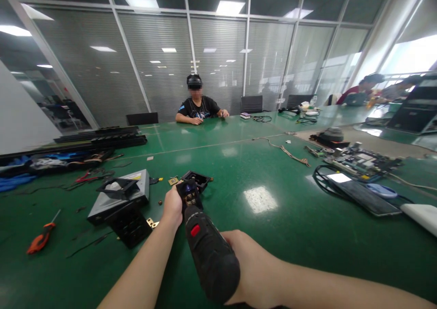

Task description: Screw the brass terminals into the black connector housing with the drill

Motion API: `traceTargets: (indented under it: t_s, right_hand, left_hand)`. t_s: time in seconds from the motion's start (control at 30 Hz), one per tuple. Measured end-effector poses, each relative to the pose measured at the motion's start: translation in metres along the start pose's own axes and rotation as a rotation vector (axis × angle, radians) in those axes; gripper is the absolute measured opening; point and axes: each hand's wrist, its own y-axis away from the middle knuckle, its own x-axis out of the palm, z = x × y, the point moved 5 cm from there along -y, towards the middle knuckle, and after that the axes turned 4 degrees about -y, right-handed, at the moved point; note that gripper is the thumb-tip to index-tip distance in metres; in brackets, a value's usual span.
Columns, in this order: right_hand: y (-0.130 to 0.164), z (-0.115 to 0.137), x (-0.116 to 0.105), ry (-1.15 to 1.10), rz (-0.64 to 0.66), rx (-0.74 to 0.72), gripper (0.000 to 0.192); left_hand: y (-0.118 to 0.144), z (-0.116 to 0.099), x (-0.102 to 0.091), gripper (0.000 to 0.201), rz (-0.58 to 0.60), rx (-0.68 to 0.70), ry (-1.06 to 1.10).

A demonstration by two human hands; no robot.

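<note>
My right hand (247, 259) is wrapped round a black cordless drill (210, 254) with a red switch on top. The drill points away from me, its front end hidden behind its body and close to a small black block with brass-coloured terminals (191, 199). That block is gripped at its left side by my left hand (173, 207), whose fingers are mostly hidden. Just beyond it lies an open black housing (197, 180), with a small gold-coloured plate (173, 181) to its left. Whether the drill's tip touches a terminal, I cannot tell.
Left of my hands are a silver metal drive (138, 181), a black slotted panel (128, 225) and an orange-handled screwdriver (43, 238). Circuit boards (362, 161) and a dark flat device (365, 195) lie at right. Across the green table (218, 145) sits a person (198, 106).
</note>
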Motion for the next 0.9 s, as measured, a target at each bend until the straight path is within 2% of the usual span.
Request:
traceTargets:
  t_s: [0.13,0.23,0.4,0.9]
  right_hand:
    - [-0.0015,-0.0029,0.0002,-0.032,0.013,-0.053,0.048]
    - [-0.0009,-0.0027,0.0008,-0.070,0.021,-0.069,0.047]
    - [-0.0002,0.0006,-0.0008,-0.026,-0.009,-0.033,0.047]
    - [0.0031,0.0017,0.0003,-0.036,0.017,-0.071,0.036]
  left_hand:
    - [-0.0021,0.0009,-0.0010,0.032,-0.024,0.003,-0.001]
    - [-0.0038,0.0021,0.0006,0.030,0.003,0.018,0.043]
    - [-0.0090,0.0060,-0.0005,0.030,0.002,0.038,0.055]
    - [-0.0043,0.0016,0.0025,0.025,0.014,0.032,0.095]
